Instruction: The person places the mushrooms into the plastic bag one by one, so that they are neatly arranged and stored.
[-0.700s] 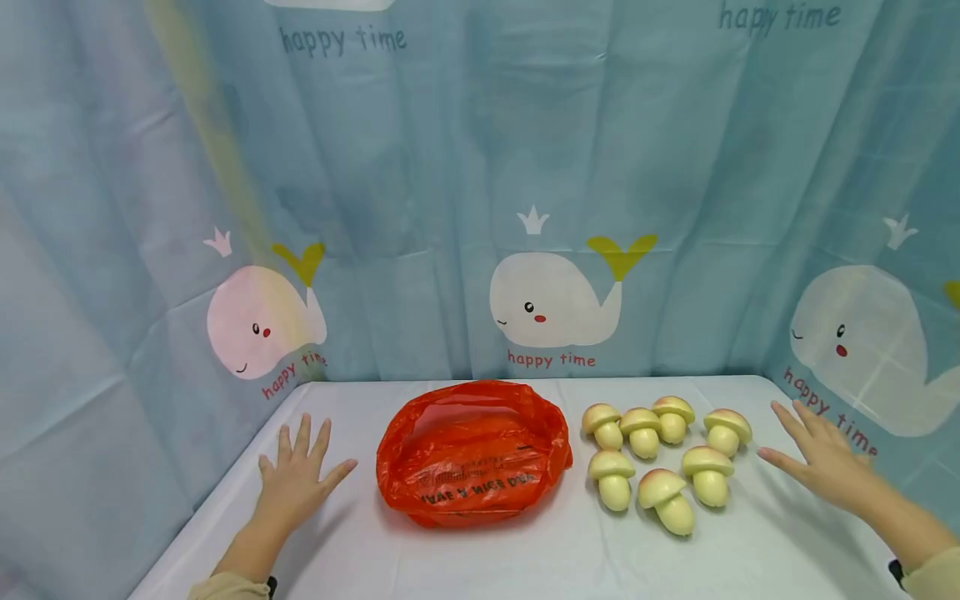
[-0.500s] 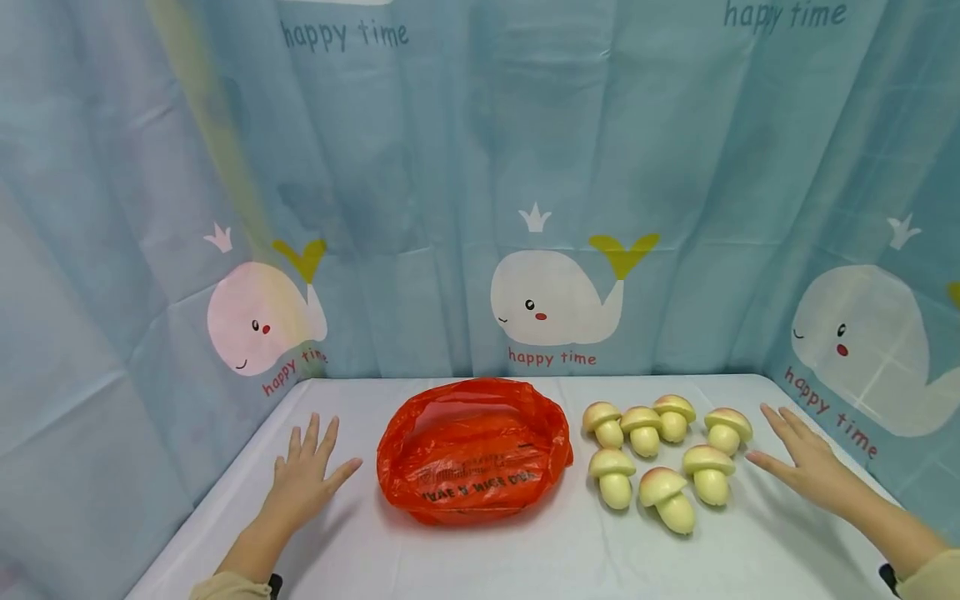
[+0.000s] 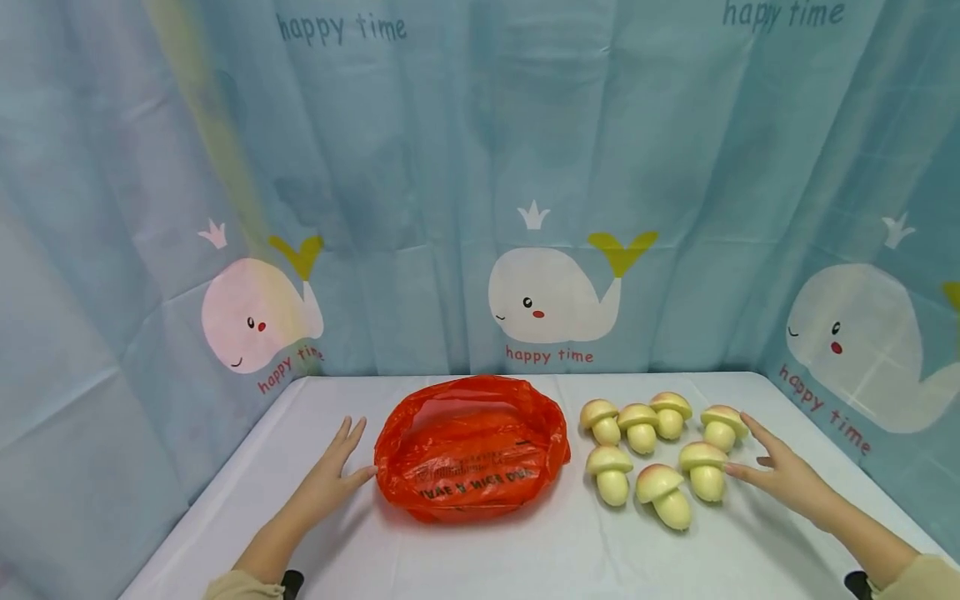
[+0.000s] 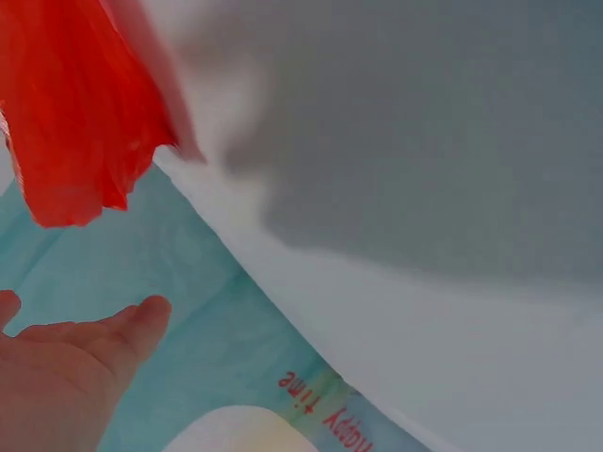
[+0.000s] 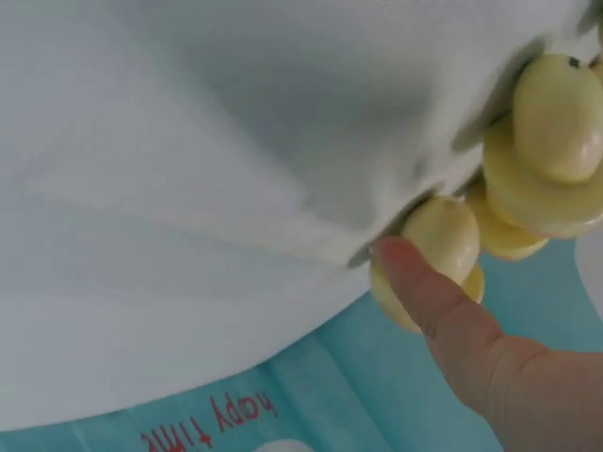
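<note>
A red plastic bag [image 3: 480, 467] lies with its mouth spread wide on the white table. My left hand [image 3: 337, 458] is at its left side, fingers extended and the thumb tip by the rim; whether they touch I cannot tell. In the left wrist view, the bag [image 4: 80, 104] appears beyond the hand [image 4: 66, 377]. Several toy mushrooms, pale yellow with pink-tinged caps, lie right of the bag. My right hand [image 3: 791, 479] reaches the rightmost ones, its thumb by the front mushroom [image 3: 705, 473] and a finger at the back mushroom [image 3: 722, 427]. It holds nothing.
Behind and beside the white table [image 3: 540, 567] hangs a light blue curtain [image 3: 420, 167] printed with whales and "happy time". A gap of bare tabletop separates the bag from the nearest mushroom [image 3: 600, 421].
Both hands have moved inward: the left has turned and come rightward to the bag's edge, while the right has come leftward to the mushrooms. Bag and mushrooms have stayed in place.
</note>
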`<move>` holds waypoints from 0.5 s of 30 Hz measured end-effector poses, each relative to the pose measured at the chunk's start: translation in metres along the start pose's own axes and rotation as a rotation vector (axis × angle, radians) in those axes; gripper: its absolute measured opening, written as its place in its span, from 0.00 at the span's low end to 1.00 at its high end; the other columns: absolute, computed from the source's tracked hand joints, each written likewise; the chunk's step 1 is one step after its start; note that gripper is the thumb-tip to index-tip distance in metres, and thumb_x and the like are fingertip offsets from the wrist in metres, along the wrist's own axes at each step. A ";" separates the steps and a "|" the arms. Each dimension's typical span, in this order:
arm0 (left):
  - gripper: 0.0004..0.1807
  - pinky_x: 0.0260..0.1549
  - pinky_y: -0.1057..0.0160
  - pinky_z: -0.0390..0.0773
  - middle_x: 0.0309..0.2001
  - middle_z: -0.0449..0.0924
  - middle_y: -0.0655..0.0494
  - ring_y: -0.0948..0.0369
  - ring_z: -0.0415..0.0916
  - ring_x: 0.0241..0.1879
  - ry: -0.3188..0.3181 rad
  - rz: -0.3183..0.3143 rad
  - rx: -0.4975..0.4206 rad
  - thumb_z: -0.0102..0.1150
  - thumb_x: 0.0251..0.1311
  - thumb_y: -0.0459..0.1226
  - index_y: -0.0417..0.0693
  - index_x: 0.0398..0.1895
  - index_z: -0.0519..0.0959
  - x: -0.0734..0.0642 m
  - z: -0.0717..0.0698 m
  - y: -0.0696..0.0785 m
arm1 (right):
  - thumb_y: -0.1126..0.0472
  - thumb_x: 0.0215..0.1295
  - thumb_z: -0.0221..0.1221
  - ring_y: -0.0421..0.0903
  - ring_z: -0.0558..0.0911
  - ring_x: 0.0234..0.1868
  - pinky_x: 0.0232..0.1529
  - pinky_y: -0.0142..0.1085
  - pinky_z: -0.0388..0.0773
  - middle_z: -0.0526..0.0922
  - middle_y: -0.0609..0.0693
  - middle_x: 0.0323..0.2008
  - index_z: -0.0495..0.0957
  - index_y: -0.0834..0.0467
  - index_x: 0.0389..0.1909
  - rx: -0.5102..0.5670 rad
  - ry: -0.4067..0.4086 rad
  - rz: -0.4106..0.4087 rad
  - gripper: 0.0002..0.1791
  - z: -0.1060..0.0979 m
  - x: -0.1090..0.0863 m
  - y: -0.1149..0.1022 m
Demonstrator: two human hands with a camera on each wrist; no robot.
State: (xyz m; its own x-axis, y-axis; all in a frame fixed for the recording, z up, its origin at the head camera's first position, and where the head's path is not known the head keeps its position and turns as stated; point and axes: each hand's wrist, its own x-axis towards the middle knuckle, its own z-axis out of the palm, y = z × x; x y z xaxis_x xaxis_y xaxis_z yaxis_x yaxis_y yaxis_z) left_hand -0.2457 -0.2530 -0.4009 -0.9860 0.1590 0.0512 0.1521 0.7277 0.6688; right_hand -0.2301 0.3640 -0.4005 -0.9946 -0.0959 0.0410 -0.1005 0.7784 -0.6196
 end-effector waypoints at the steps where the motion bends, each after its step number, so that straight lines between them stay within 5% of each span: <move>1: 0.47 0.60 0.28 0.52 0.75 0.34 0.32 0.32 0.36 0.71 0.005 0.011 -0.014 0.62 0.62 0.45 0.41 0.77 0.47 0.001 0.001 0.001 | 0.49 0.68 0.58 0.83 0.62 0.58 0.43 0.63 0.76 0.43 0.84 0.65 0.30 0.69 0.73 0.041 -0.029 0.029 0.54 0.000 0.001 -0.002; 9: 0.40 0.57 0.34 0.66 0.74 0.41 0.31 0.33 0.42 0.71 0.034 0.077 -0.100 0.61 0.62 0.37 0.36 0.74 0.54 0.001 0.010 0.011 | 0.50 0.70 0.57 0.81 0.59 0.61 0.41 0.62 0.78 0.42 0.82 0.66 0.29 0.67 0.74 0.271 -0.120 0.142 0.52 0.009 0.005 -0.015; 15: 0.35 0.63 0.34 0.55 0.74 0.43 0.31 0.34 0.43 0.71 0.038 0.084 -0.136 0.59 0.63 0.31 0.34 0.72 0.59 0.004 0.014 0.014 | 0.46 0.67 0.58 0.81 0.59 0.61 0.40 0.60 0.79 0.48 0.82 0.64 0.31 0.67 0.74 0.274 -0.117 0.204 0.54 0.017 0.008 -0.019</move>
State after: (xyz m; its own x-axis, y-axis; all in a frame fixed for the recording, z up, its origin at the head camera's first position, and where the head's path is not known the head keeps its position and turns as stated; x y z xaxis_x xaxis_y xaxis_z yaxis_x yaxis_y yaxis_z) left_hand -0.2462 -0.2329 -0.4013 -0.9725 0.1878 0.1375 0.2256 0.6152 0.7554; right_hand -0.2361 0.3381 -0.4015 -0.9819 -0.0385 -0.1855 0.1266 0.5951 -0.7936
